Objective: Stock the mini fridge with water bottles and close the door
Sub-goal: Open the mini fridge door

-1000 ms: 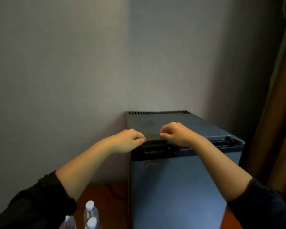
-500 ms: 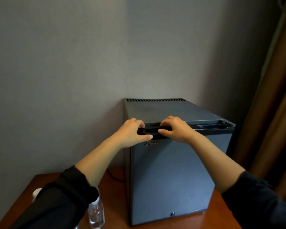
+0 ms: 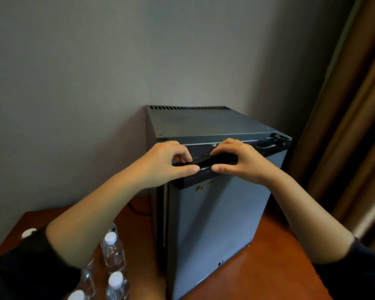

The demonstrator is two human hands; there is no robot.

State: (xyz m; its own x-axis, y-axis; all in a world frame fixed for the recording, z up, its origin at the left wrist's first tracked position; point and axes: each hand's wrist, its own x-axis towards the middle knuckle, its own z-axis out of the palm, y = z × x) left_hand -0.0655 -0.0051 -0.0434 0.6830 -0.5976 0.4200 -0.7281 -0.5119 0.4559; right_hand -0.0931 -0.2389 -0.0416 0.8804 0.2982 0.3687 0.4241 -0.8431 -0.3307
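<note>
Left grip [image 3: 171,163]: curled round the left end of the black plastic handle bar [image 3: 214,160], fingers over the top, thumb along the front.
Right grip [image 3: 240,161]: clamped on the same bar just to the right, thumbs nearly meeting.
Door: front of the grey-blue metal mini fridge [image 3: 214,224]; pale seam down its left edge, so probably just cracked open.
Bottles: clear plastic water bottles with white caps [image 3: 113,252], upright on the red-brown wooden desk [image 3: 268,267], near left of the fridge; interior hidden.
Risk, fridge: likely to slide or tip nearward if yanked against the seal.
Risk, bottles: right under the left forearm, easily toppled by a dropped elbow.
Writing: small gold badge [image 3: 205,187] below the handle, too blurred to read; bottle labels illegible.
</note>
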